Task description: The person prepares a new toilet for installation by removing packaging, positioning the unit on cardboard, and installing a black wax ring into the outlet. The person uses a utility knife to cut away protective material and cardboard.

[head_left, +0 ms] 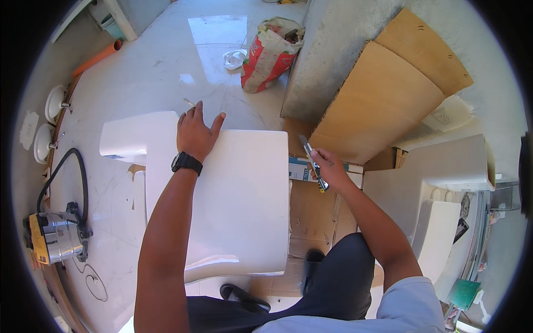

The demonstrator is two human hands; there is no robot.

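Observation:
My left hand [197,133], wearing a black wristwatch, lies spread over the far edge of a glossy white ceramic toilet [244,205]. Its thumb stands apart from the fingers. A thin white stick like a cigarette [189,102] shows at those fingertips; whether the fingers grip it I cannot tell. Right of the toilet, my right hand [328,166] is closed around a utility knife [306,145]. Its blade end points up and away from me, clear of the toilet. Below the knife is flattened brown cardboard [313,213], with a blue and white box [300,168] behind it.
Another white toilet [411,172] stands at the right. Large cardboard sheets [383,94] lean on the wall. A red and white sack [269,58] stands on the tiled floor ahead. At the left are a yellow and silver vacuum [58,236], white basins [43,143] and an orange pipe [100,58].

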